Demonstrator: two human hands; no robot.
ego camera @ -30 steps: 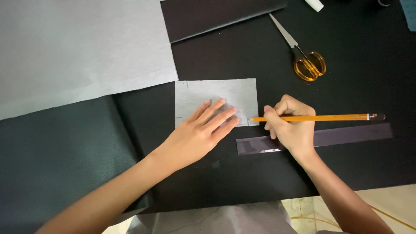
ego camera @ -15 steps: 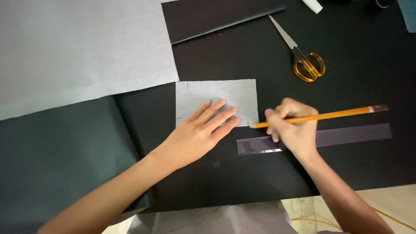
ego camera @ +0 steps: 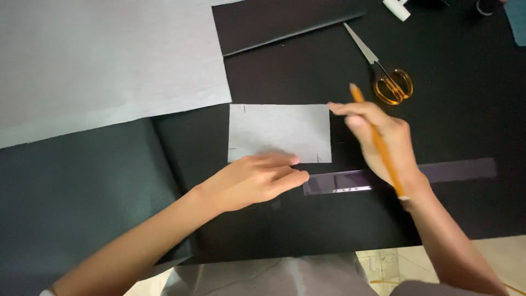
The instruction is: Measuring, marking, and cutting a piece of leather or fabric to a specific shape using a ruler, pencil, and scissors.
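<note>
**Head view: one hand pins the paper, the other lifts the pencil clear**

Head view, looking straight down at a black-covered surface (ego camera: 466, 109). The left hand (ego camera: 252, 181) lies flat and spread, fingers together, its fingertips resting on the lower edge of a small grey paper rectangle (ego camera: 279, 131); the pressure looks meant to keep the sheet from sliding on the smooth black. The right hand (ego camera: 383, 140) is closed around a yellow pencil (ego camera: 378, 140), which runs upward past the fingers with one end above the knuckles, so the pencil is off the paper and not marking. Its forefinger stretches toward the rectangle's upper right corner.

A dark, shiny ruler (ego camera: 400, 178) lies flat just below the rectangle, partly under the right wrist, close enough to be slid up as a straightedge. Small pencil ticks show near the paper's edges.

Orange-handled scissors (ego camera: 386, 74) rest well apart, above the right hand, blades shut. A large grey sheet (ego camera: 104, 60) covers the upper left.
</note>
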